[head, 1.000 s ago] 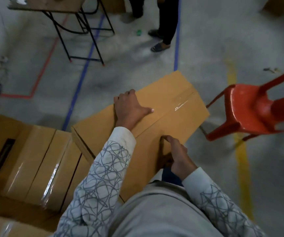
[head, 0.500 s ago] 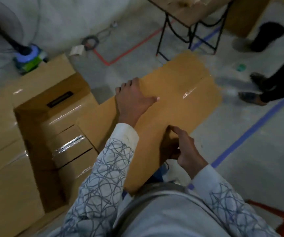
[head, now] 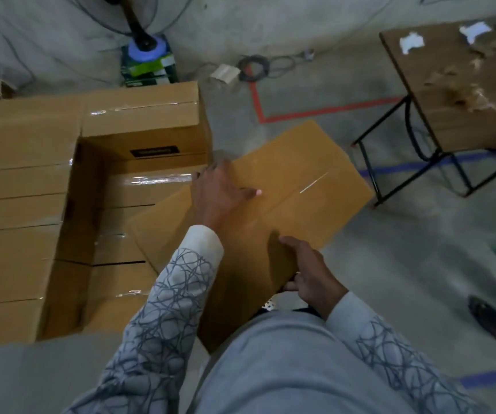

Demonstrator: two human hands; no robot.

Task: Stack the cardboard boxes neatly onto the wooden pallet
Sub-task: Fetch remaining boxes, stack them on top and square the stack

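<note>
I carry a sealed brown cardboard box (head: 294, 180) in front of my waist, tilted, its left corner over the box stack. My left hand (head: 220, 194) lies on the box's top, thumb flat along the tape seam and fingers curled over the far left edge. At the near right edge my right hand (head: 311, 274) grips the box, fingers tucked underneath. The stacked boxes (head: 16, 180) fill the left side. A taller layer runs along the left and back (head: 142, 115), and a lower taped layer (head: 127, 249) lies in the recess between. The pallet is hidden.
A folding table (head: 462, 85) with black legs stands at the right, scraps on its top. A fan base (head: 148, 61) and a coiled cable (head: 254, 67) lie behind the stack. Another person's shoe (head: 492, 321) is at the right edge. Red and blue tape lines mark the concrete floor.
I have turned left with the box, bringing it from beside a red chair to the stack. Both hands keep the same hold. The chair has left the view.
</note>
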